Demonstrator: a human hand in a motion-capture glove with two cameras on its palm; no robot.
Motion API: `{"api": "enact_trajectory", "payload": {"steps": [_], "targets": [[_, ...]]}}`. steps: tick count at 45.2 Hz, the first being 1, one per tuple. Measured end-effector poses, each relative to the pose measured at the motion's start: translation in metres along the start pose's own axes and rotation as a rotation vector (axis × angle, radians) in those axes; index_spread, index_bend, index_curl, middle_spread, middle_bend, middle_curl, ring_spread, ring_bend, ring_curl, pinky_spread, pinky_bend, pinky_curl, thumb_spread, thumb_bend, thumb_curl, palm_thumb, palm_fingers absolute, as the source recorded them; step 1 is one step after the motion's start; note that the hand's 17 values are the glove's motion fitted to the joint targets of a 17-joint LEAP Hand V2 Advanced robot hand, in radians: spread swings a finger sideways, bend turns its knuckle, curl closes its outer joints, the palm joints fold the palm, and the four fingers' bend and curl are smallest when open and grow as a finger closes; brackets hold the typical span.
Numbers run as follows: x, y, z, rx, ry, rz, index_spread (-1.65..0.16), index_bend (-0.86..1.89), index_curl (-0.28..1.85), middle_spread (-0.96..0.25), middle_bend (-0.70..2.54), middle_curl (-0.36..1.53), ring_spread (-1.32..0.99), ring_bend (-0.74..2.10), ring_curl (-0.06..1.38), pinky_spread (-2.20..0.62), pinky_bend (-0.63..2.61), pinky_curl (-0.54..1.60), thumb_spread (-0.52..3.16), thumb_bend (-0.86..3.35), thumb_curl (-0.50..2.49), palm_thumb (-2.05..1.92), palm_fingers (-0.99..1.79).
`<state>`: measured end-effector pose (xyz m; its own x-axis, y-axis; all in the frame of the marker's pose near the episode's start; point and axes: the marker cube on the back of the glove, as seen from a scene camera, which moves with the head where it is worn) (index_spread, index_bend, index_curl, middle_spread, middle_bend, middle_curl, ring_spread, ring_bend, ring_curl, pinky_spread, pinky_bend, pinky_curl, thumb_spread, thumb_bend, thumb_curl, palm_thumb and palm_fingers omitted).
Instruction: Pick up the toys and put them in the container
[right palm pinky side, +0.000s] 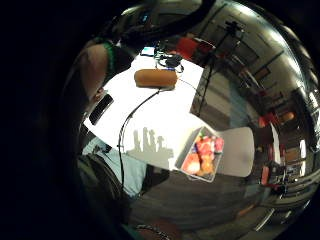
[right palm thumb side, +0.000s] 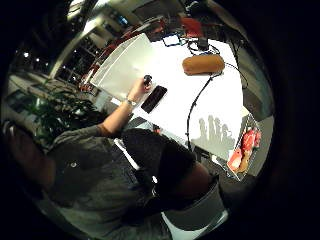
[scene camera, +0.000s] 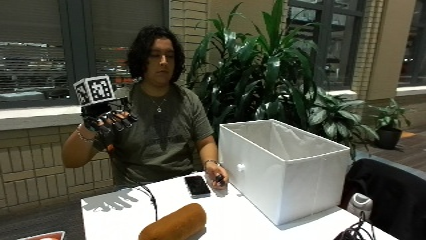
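White table (scene camera: 246, 220) bears a bread-loaf toy (scene camera: 173, 224), phone (scene camera: 197, 185), white container (scene camera: 286, 167).

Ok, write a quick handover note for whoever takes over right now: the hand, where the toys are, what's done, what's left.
Gloved right hand: raised beside the person's shoulder, well above the table, fingers loosely curled, holding nothing.
Bare left hand: rests on the table next to the phone.
Bread-loaf toy: lies on the table, not yet picked up.
Small bin of colourful toys: at the table's edge.
White container: on the table; its inside is not visible.
Left: pick up the loaf and the remaining toys and put them in the container.
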<state>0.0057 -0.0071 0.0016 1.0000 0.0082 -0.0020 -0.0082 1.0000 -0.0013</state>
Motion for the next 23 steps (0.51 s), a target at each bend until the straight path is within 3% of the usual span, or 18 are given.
{"api": "enact_trajectory", "payload": {"steps": [7,15,23], "targets": [[0.013,-0.014,0.007,0.005,-0.009,0.008,-0.23,0.11,0.05,-0.09,0.22,0.08,-0.16,0.47,0.13,-0.04,0.6,0.2,0.7,-0.08,0.03,-0.11,0.39],[0.02,-0.035,0.029,-0.051,-0.031,0.03,-0.29,0.14,0.08,-0.12,0.25,0.14,-0.21,0.53,0.16,-0.05,0.65,0.24,0.89,-0.08,0.07,-0.12,0.34],[0.027,-0.1,0.083,-0.117,-0.105,-0.03,-0.32,0.16,0.11,-0.13,0.27,0.18,-0.24,0.55,0.17,-0.05,0.67,0.27,0.97,-0.08,0.09,-0.12,0.3]]}}
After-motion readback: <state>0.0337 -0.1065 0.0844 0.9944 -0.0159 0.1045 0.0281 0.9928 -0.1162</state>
